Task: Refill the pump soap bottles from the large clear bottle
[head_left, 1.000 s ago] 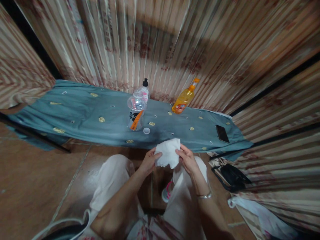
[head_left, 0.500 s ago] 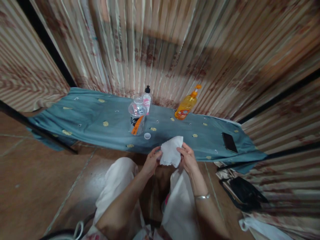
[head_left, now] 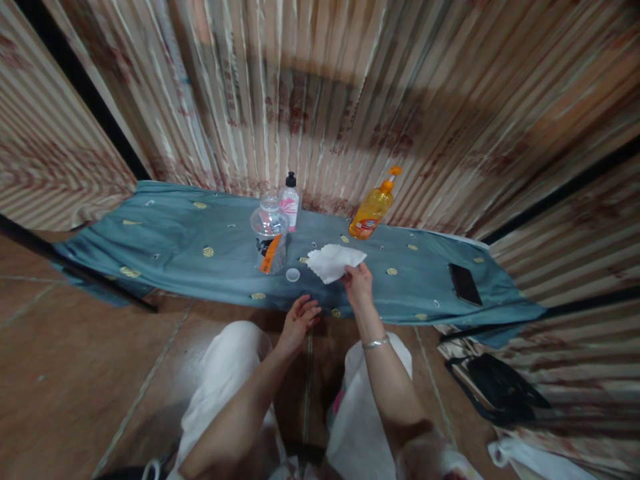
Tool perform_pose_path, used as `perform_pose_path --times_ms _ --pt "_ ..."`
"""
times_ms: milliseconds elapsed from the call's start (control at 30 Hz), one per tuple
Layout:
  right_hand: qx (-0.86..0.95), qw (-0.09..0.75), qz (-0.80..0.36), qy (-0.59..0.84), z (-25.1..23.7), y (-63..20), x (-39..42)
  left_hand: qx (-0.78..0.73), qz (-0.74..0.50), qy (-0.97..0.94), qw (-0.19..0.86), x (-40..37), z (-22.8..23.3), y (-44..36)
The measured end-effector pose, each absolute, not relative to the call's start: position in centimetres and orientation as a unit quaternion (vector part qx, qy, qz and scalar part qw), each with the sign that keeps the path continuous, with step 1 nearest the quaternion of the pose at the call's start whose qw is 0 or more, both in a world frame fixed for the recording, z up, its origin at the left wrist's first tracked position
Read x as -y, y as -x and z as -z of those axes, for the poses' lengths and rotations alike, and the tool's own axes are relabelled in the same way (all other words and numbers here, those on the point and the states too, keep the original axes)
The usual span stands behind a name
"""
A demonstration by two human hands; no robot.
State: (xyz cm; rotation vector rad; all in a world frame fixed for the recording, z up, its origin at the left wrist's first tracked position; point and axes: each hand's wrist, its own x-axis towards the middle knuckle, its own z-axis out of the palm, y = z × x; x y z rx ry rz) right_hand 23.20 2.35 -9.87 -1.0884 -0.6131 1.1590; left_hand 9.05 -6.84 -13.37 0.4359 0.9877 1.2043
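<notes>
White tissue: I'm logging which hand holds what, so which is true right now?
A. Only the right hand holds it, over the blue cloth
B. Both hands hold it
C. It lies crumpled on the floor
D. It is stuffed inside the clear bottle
A: the right hand pinches the white tissue over the blue cloth, while the left hand is lower, off the tissue.
</notes>
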Motion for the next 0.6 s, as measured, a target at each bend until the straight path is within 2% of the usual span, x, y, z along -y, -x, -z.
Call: perform_pose_path --times_ms 267,433,600 --pt "0.310 0.626 -0.485 0.526 14.8 -24.7 -0.8 -0.435 -0.534 -0.198 0.698 7.1 13.3 -9.2" --pt "0.402 0.584 -0.420 0.566 14.9 -25.8 -0.9 -0.434 -0.542 -0.197 0.692 7.0 12.9 -9.3" --pt "0.509 0.519 -0.304 0.616 13.9 -26.4 0.0 -0.433 -0.547 -0.212 0.684 7.0 12.7 -9.2"
